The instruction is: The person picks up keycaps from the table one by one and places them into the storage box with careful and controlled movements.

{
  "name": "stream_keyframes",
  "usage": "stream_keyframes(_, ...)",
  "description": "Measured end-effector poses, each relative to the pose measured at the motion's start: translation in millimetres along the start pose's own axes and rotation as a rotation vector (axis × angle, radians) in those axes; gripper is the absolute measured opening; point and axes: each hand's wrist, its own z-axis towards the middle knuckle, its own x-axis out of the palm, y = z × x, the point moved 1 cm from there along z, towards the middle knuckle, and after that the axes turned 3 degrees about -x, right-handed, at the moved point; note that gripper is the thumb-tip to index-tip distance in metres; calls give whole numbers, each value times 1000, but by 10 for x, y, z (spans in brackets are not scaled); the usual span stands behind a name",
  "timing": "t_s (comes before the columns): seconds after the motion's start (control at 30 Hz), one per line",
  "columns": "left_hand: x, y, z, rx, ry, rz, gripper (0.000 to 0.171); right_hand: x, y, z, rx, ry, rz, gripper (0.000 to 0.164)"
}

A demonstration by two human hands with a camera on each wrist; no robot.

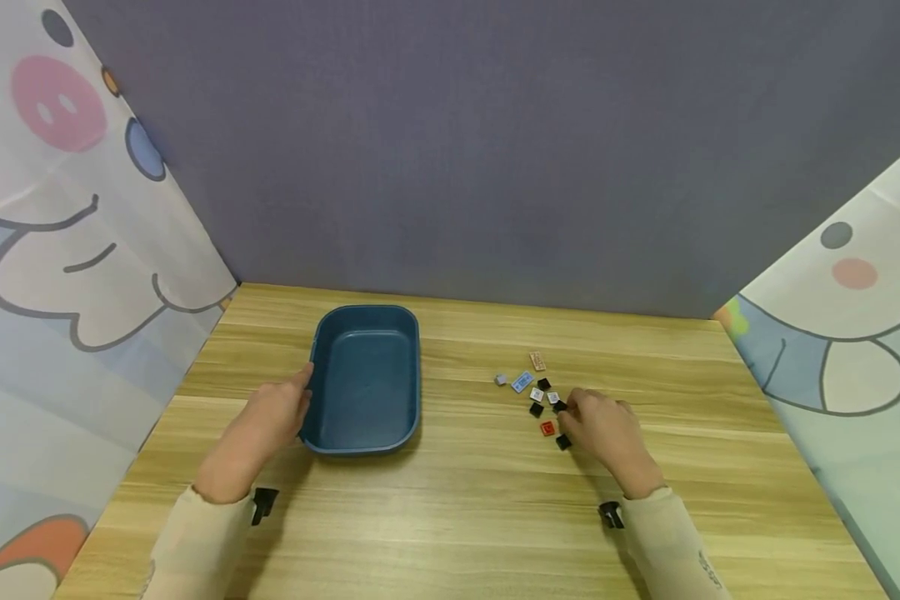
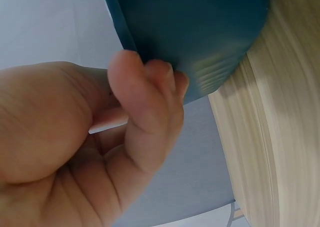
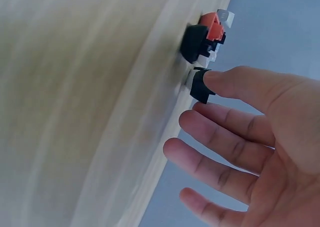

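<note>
My left hand is at the left side of a dark blue plastic tray. Curled fingertips hold its edge in the left wrist view, where the tray's outer wall shows. On the right, thumb and index finger of my right hand pinch a small black keycap; the other fingers spread loosely below. Close by lie a red keycap, a black keycap, white keycaps and more black keycaps.
Farther back lie a long blue keycap, a tan keycap and a small pale grey keycap. The wooden table ends at a grey back panel. Cartoon-printed sheets flank both sides.
</note>
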Motion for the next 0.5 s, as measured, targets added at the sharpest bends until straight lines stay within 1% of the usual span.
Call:
stream_keyframes(0.07, -1, -2, -4, -1, -1, -1, 46, -13, 12, 7, -9, -14, 4, 14)
stream_keyframes(0.1, 1, -1, -7, -8, 10, -12, 46, -20, 20, 10, -15, -21, 7, 13)
stream_keyframes(0.2, 2, 4, -14, -42, 54, -66, 48, -39, 53, 30, -32, -46, 18, 13)
stream_keyframes(0.3, 2, 11, -20, -73, 89, -125, 49, -62, 95, 64, -43, -51, 33, 14)
stream_keyframes(0.4, -1, 13, -21, -83, 95, -145, 49, -89, 144, 112, -54, -44, 39, 18)
stream_keyframes(0.5, -2, 10, -24, -93, 102, -156, 49, -126, 211, 166, -87, -49, 45, 21)
